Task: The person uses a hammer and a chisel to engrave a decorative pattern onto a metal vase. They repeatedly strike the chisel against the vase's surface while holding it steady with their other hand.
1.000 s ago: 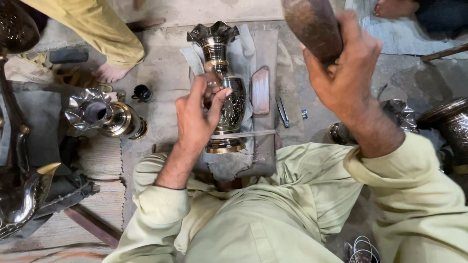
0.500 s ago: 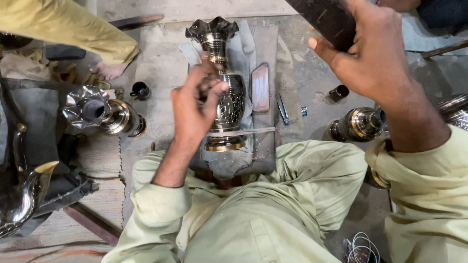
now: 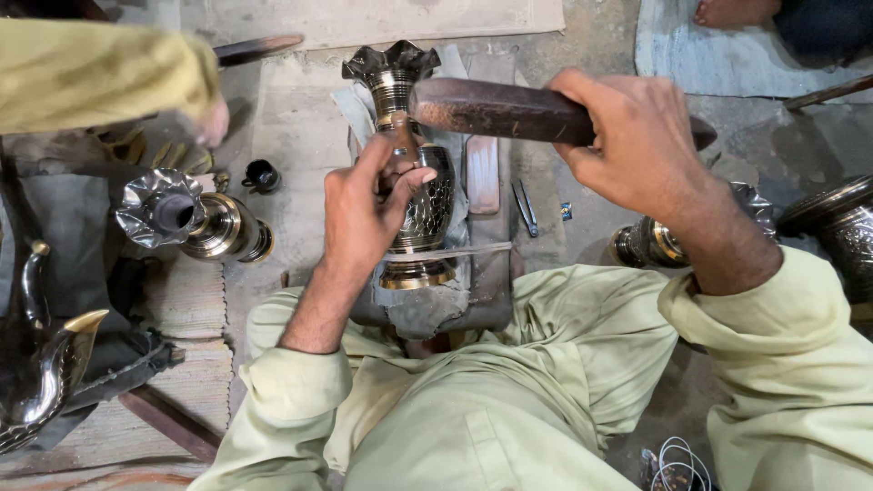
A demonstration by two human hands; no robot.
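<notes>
Left hand fingers pinch what looks like a small punch against the brass vase lying before the knees; right hand grips the mallet above it, engraving seemingly partly done

An engraved dark brass vase lies on padding, a wooden mallet across its neck.

Metalworking floor workshop: brass vases, mallet.

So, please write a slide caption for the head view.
Left hand steadies an engraved brass vase; right hand holds a wooden mallet above it.
</notes>
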